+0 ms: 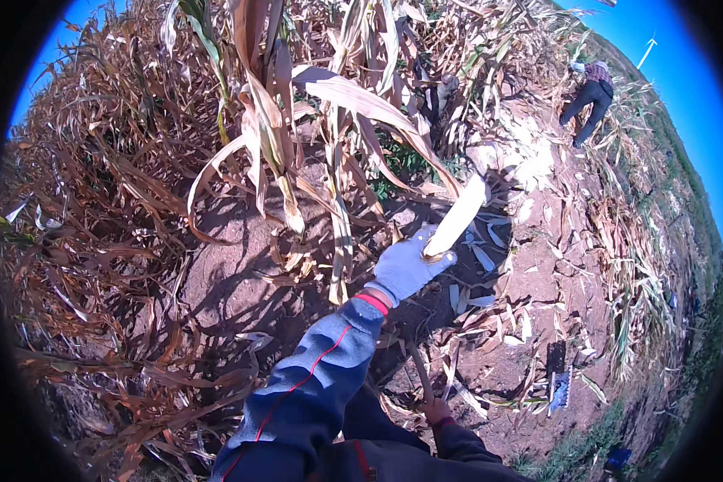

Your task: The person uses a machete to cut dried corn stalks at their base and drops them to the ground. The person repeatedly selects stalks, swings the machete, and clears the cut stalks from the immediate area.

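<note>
My left hand (411, 264), in a white knit glove, is closed around the base of a pale ear of corn (458, 217), which points up and to the right. Low in the picture, my right hand (437, 411) looks bare and grips a wooden handle (420, 370); the handle's far end is lost in shadow and cannot be made out. Dry cornstalks (271, 114) with hanging leaves stand just beyond my left hand. Loose pale husks (483, 258) lie on the soil to the right of the ear.
Dense dry corn (90, 181) fills the left side. At upper right a person (590, 96) bends beside the standing plants, near a bright pile of pale ears or husks (527, 153). A blue object (559, 391) lies on the ground at lower right, with cut stalks (632, 271) beyond.
</note>
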`<state>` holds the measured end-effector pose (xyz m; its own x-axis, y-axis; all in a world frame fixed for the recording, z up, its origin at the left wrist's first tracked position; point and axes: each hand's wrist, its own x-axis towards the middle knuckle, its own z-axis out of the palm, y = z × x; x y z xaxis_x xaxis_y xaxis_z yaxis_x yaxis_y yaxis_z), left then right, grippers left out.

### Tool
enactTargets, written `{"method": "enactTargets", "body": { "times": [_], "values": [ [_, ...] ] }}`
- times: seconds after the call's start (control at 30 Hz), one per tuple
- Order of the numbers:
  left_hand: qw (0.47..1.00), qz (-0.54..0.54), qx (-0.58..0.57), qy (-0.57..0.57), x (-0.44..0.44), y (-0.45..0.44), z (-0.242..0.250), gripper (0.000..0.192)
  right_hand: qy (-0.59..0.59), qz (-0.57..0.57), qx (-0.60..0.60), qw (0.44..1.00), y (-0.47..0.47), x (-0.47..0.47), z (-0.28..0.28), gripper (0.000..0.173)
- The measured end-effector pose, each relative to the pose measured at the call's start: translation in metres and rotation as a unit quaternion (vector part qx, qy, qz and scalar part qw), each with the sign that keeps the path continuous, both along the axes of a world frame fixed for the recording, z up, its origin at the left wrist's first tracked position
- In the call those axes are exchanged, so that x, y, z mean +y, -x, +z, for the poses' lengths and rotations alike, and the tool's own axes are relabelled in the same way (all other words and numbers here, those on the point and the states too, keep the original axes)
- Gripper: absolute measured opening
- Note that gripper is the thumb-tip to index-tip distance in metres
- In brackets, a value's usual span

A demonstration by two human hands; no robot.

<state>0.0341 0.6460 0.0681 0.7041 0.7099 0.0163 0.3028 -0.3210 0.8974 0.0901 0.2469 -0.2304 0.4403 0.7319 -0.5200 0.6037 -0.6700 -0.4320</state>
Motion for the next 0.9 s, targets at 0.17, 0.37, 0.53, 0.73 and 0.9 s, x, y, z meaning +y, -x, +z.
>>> {"method": "enactTargets", "body": {
  "times": [0.17,0.37,0.53,0.73,0.9],
  "values": [
    [0.986,0.039,0.129,0.100,-0.031,0.148,-0.143,0.062,-0.060,0.214,0.075,0.972,-0.023,0.038,-0.030,0.025],
    [0.795,0.503,0.150,0.304,-0.145,0.428,-0.182,0.100,0.176,0.142,0.233,0.946,0.050,0.178,0.043,0.025],
    [0.655,0.741,0.059,0.136,-0.203,0.567,-0.140,0.091,0.106,0.121,0.540,0.826,0.169,0.307,0.109,0.028],
    [0.672,0.740,-0.021,0.016,-0.152,0.668,-0.057,0.072,-0.088,0.257,0.226,0.936,0.189,0.266,0.036,0.028],
    [0.702,0.709,-0.029,-0.059,-0.069,0.751,-0.063,0.100,0.088,0.200,0.284,0.934,0.304,0.288,0.036,0.022]
  ]
}}
